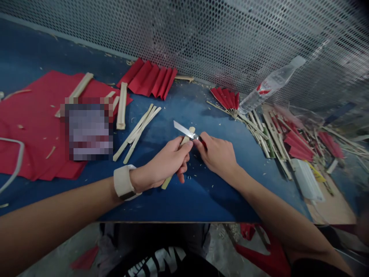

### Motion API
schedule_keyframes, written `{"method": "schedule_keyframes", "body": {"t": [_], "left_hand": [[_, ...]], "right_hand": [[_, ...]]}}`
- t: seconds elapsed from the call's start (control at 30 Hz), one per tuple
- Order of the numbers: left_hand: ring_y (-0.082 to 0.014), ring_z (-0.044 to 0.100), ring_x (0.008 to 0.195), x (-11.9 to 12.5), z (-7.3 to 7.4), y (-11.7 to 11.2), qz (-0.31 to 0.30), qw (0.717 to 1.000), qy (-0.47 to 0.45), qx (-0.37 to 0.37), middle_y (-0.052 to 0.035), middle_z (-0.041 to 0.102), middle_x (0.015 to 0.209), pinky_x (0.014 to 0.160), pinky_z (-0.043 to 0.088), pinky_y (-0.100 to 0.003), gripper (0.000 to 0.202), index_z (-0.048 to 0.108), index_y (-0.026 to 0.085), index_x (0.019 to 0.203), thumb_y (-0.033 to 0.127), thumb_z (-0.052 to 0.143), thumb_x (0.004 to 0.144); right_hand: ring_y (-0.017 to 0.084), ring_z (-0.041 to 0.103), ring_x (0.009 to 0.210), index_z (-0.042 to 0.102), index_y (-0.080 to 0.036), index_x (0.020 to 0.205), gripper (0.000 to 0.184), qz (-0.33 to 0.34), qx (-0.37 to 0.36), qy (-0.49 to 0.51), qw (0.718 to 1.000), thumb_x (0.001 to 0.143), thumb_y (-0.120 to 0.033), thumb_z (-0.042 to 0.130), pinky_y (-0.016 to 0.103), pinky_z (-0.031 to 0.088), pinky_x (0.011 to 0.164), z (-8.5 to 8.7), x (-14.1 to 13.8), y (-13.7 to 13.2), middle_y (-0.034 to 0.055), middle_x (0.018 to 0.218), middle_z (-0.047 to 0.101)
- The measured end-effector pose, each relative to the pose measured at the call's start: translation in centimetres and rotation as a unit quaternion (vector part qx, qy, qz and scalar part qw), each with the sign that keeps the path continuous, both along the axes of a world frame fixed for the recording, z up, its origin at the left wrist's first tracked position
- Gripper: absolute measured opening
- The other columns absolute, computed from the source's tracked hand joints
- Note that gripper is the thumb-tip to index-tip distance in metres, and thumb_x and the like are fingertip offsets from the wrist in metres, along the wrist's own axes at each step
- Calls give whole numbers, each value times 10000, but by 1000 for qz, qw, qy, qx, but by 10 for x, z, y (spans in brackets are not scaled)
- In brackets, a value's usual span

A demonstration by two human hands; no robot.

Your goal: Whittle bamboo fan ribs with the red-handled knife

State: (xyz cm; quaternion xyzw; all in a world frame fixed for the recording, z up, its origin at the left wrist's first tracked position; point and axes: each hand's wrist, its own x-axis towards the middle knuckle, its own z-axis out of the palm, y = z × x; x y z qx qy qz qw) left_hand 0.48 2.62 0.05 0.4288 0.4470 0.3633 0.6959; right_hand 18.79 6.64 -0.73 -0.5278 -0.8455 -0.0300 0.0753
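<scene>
A pale bamboo strip point(166, 182) slants through my left hand point(173, 159), its upper end showing past my fingers. My left hand is closed around it, with the thumb near the blade. My right hand point(217, 152) grips a utility knife point(184, 130) whose handle is mostly hidden by the fingers. The knife's long blade points up and left and lies across the top end of the strip. Left of my hands, several bamboo strips point(141, 130) lie crossed on the blue table point(198, 204).
Red paper sheets point(31, 115) lie left, with a blurred-out object point(89, 130) on them. Pleated red paper point(151, 79) rests at the back. A small red fan point(226, 99), a water bottle point(271, 84), bamboo sticks point(276, 138) and a face mask point(307, 181) crowd the right. Metal mesh point(178, 34) stands behind.
</scene>
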Motion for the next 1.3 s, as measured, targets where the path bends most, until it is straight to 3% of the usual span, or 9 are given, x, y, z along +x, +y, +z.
{"method": "schedule_keyframes", "body": {"t": [0.13, 0.27, 0.43, 0.63, 0.7, 0.93, 1.1, 1.2, 1.3], "left_hand": [[-100, 578, 476, -5, -2, 4, -9, 998, 55, 22, -35, 593, 902, 369, 552, -273, 92, 532, 219, 1071, 304, 538, 1037], [-83, 628, 496, -16, 1, 13, 20, 976, 156, 150, -150, 654, 1163, 405, 549, -247, 292, 588, 170, 1213, 178, 650, 927], [-133, 718, 790, -24, 16, 10, 77, 924, 159, 338, -113, 617, 1271, 649, 669, -274, 428, 623, 207, 1244, 77, 698, 843], [-119, 697, 911, -26, 21, 6, 91, 848, 178, 492, -64, 617, 1174, 772, 663, -241, 174, 718, 200, 1029, 75, 623, 954], [-125, 700, 893, -27, 20, 9, 104, 839, 186, 501, -50, 645, 1076, 734, 655, -229, 142, 726, 197, 945, 83, 641, 954], [-98, 627, 618, -40, 26, 25, 162, 849, 108, 491, -24, 700, 877, 511, 502, -250, 128, 766, 232, 1080, 226, 744, 954], [-105, 538, 608, -47, 18, 46, 200, 841, 72, 498, -1, 608, 681, 530, 433, -262, 225, 780, 264, 910, 390, 644, 1037], [-149, 612, 697, -46, 15, 50, 158, 899, -29, 408, -24, 633, 783, 651, 543, -320, 280, 697, 250, 863, 482, 655, 1015], [-148, 573, 653, -43, 19, 49, 128, 921, -92, 355, -20, 573, 798, 631, 513, -325, 298, 632, 233, 841, 485, 689, 991]], "right_hand": [[175, 531, 598, 616, -211, 936, 452, -51, -13, 25, 998, 1111, -534, 352, 330, 178, 580, 3, 10, 13, 75, 797, 715], [220, 617, 762, 610, -208, 977, 369, -56, 9, 117, 992, 1087, -499, 412, 343, 314, 640, -2, 22, 27, 116, 972, 725], [227, 655, 854, 570, -226, 1156, 270, -39, 21, 305, 951, 940, -376, 629, 387, 489, 788, -12, 26, 34, 76, 1002, 714], [196, 636, 839, 674, -233, 1025, 150, 26, -22, 358, 933, 917, -337, 668, 375, 545, 779, -2, 19, 26, 57, 983, 675], [191, 637, 827, 716, -233, 1049, 167, 39, -40, 363, 930, 931, -341, 667, 369, 548, 760, 2, 16, 20, 54, 978, 671], [185, 625, 784, 753, -239, 1180, 283, 44, 13, 375, 926, 1014, -420, 613, 365, 521, 748, 3, 19, 19, 42, 923, 663], [145, 571, 599, 732, -231, 1210, 395, 143, -41, 355, 923, 1080, -520, 498, 309, 475, 640, 3, 33, 24, -29, 684, 571], [124, 521, 516, 720, -237, 1143, 423, 196, -51, 301, 932, 1077, -578, 478, 284, 428, 559, 3, 46, 27, -44, 635, 572], [137, 573, 542, 697, -240, 1068, 435, 267, -16, 222, 937, 1061, -621, 489, 288, 443, 558, 5, 52, 30, -11, 689, 662]]}}
